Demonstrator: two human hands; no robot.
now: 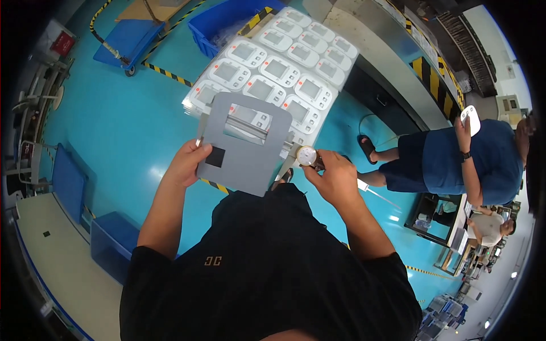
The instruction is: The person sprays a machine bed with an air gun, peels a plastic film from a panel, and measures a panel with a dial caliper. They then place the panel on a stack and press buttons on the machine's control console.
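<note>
A grey flat panel (250, 153) with rounded corners, a rectangular window and a small black square is held up in front of my body. My left hand (192, 163) pinches its left edge, thumb on the face. At its right side my right hand (334, 173) is closed on a dial caliper (307, 155) with a round white dial. The caliper's metal bar runs behind the panel and shows through the window. Its jaws appear to lie along the panel's two sides, but exact contact cannot be made out.
Beyond the panel, stacked white rounded panels (277, 68) lie in rows. A blue bin (207, 28) stands behind them, a blue cart (128, 45) far left, and a blue crate (114, 241) left of me. On the right, a person in blue (460, 159) holds a white panel (471, 120).
</note>
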